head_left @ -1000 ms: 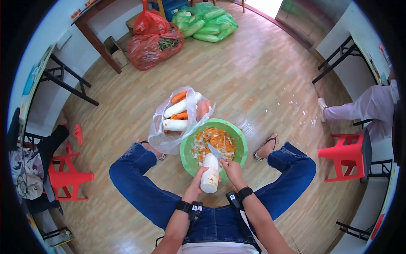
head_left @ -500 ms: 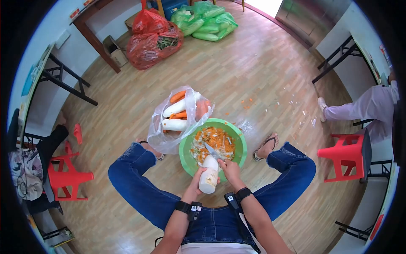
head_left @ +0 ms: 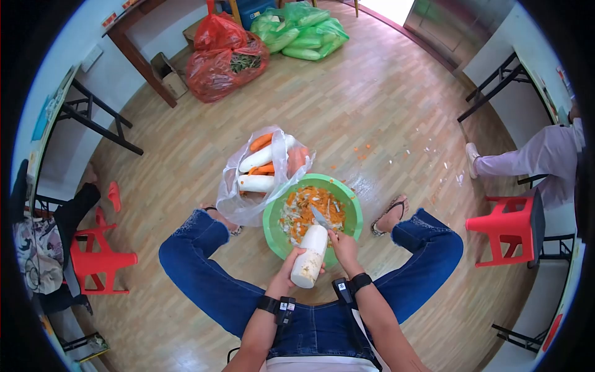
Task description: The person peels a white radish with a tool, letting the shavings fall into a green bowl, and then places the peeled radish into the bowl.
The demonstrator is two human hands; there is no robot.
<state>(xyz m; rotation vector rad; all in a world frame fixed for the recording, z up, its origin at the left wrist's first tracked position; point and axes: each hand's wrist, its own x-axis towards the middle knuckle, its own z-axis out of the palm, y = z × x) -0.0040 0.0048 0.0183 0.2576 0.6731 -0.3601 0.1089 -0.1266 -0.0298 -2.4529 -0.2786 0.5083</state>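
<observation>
My left hand (head_left: 290,266) is wrapped round a thick white radish (head_left: 313,251), whose near end is rough and yellowish. The radish slants over the near rim of a green basin (head_left: 354,230). Gripped in my right hand (head_left: 344,248) is a knife (head_left: 320,217), its blade beside the radish's far end and pointing into the basin. Orange and white vegetable shavings (head_left: 319,201) lie inside the basin. My right fingers partly hide the knife's handle.
A clear plastic bag (head_left: 243,208) with carrots (head_left: 261,142) and white radishes (head_left: 266,158) touches the basin. Red stools (head_left: 505,226) stand at both sides, with a seated person's leg (head_left: 527,158) at right. Red (head_left: 226,68) and green bags (head_left: 310,34) lie at the back.
The radish has shifted slightly right, its far end tilting further right. My right hand and the knife have moved a little right and the blade sits clear of the radish's top.
</observation>
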